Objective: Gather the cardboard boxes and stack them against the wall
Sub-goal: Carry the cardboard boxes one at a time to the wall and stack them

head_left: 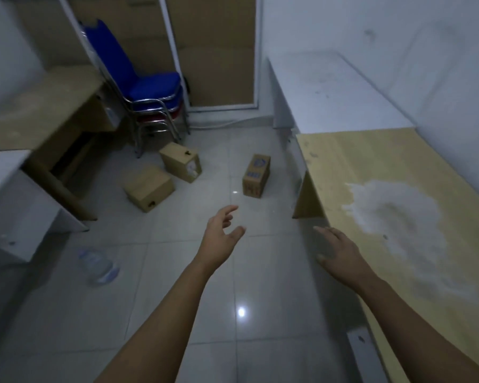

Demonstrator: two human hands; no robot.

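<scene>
Left hand [219, 230]: empty, fingers loosely spread with the thumb held apart, reaching forward above the floor [177, 299].
Right hand [340, 252]: empty, palm down and fingers nearly straight, just beside the edge of the desk [398, 167] at 3 o'clock.
Printed box [256, 175]: standing upright on the tiles at 12 o'clock from the hands, on its own and the closest to reach.
Labelled box [181, 161]: at 11 o'clock, tipped at an angle near the legs of the stacked chairs [150, 87].
Plain box [148, 187]: at 10 o'clock, just beside the labelled one (whether they touch is hard to tell).
Handling: small closed cartons, likely stiff and fairly light; the weight inside is unknown, so lift with care.
Grip: one palm on each of two opposite sides, low down, squeezing evenly.
Destination: the wall [398, 37]; nothing is stacked there yet.
Watch: a water bottle [98, 265] lies on the tiles at 8 o'clock, a trip risk.
</scene>
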